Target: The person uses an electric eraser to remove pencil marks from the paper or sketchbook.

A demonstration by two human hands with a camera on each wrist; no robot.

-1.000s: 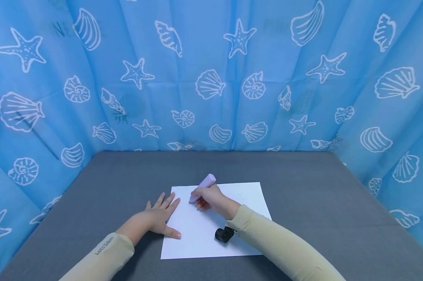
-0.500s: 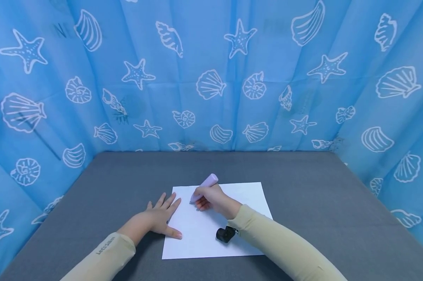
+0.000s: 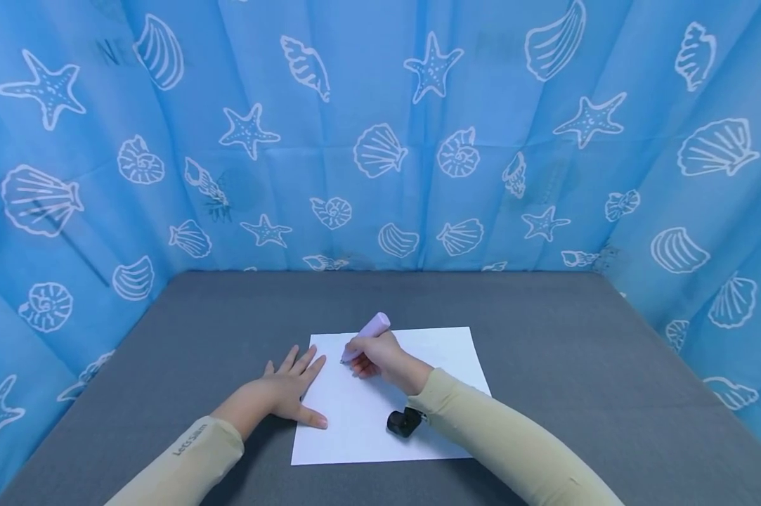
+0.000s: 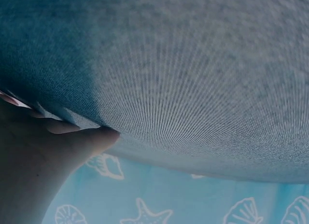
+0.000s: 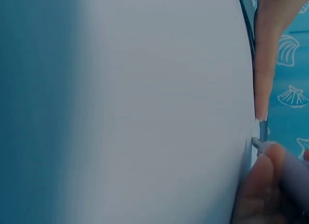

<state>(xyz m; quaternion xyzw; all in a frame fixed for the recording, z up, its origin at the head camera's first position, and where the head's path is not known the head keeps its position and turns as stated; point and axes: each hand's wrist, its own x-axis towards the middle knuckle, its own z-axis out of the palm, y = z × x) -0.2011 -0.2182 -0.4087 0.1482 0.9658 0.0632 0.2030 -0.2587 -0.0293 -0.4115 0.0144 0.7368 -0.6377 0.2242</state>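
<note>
One sheet of paper (image 3: 389, 397) is laid flat on the grey table (image 3: 544, 351). Its left edge is pressed down by the left hand (image 3: 285, 393), fingers straight and slightly spread. A lilac marker (image 3: 366, 336) is pinched by the right hand (image 3: 380, 358), tip on the paper's upper left part.

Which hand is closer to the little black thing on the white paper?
Right. The small black object lies beside the right hand's wrist; the left hand rests flat at the white paper sheet's left edge, farther away.
</note>
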